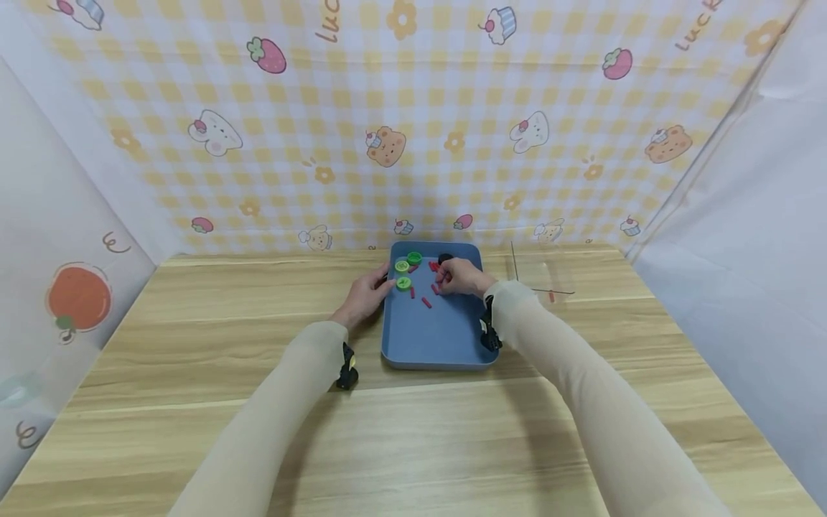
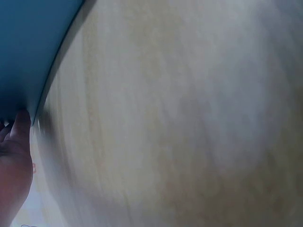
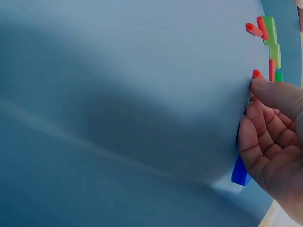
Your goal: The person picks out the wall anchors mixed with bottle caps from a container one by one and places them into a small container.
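A blue-grey rectangular tray (image 1: pixel 439 337) holds several small red sticks (image 1: pixel 426 302) and round green pieces (image 1: pixel 403 283). My left hand (image 1: pixel 367 296) grips the tray's left wall, its thumb against the side in the left wrist view; the other fingers are mostly hidden there. Inside the tray's far right part, my right hand (image 1: pixel 460 277) pinches a small red stick between thumb and curled fingers, largely covered by the fingertips. Another red stick (image 3: pixel 257 74) shows right at the thumb tip. Beside those fingers sits a dark blue round piece (image 3: pixel 240 171).
To the right of the tray stands a clear plastic box (image 1: pixel 543 273) with dark edges, a red piece (image 1: pixel 552 296) showing near its front. The wooden table (image 1: pixel 413 438) meets a checked cloth backdrop (image 1: pixel 426 194) behind the tray.
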`<state>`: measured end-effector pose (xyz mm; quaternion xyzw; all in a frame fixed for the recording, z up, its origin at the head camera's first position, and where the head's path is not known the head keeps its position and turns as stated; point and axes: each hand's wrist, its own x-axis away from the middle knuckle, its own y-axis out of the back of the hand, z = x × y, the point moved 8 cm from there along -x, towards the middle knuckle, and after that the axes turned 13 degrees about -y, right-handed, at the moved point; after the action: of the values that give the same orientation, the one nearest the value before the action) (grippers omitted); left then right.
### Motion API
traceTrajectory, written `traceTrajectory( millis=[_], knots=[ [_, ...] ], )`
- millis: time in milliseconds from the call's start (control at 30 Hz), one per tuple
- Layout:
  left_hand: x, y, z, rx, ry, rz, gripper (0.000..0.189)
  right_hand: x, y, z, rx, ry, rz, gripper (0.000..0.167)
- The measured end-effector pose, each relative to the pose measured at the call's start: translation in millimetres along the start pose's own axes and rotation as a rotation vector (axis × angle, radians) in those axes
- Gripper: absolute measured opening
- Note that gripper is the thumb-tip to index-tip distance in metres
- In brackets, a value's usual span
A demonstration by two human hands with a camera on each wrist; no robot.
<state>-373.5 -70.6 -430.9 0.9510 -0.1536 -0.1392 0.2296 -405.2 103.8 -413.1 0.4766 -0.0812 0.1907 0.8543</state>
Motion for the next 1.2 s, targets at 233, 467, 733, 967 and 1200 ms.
traceTrajectory(
  millis=[233,467,733,967,1200],
  knots=[
    [1.4,-2.7,-0.6,0.000,0.010,0.003,0.052,3.9,1.7,2.8,0.027,0.042,-0.036,0.014],
    [2.3,-2.4,0.1,0.015,0.022,-0.002,0.052,11.6,22.8,9.6,-0.013,0.108,-0.143,0.016],
    [0.9,-1.7,3.3,0.015,0.034,-0.004,0.053,32.7,71.3,-14.8,-0.323,0.055,-0.260,0.016],
    [2.2,-0.7,1.2,0.012,0.026,-0.003,0.053,58.3,104.9,-74.1,-0.412,-0.048,-0.412,0.024],
    [1.7,-1.3,-0.8,0.004,0.020,0.000,0.053,73.6,104.6,-118.5,-0.394,-0.143,-0.399,0.021]
  ],
)
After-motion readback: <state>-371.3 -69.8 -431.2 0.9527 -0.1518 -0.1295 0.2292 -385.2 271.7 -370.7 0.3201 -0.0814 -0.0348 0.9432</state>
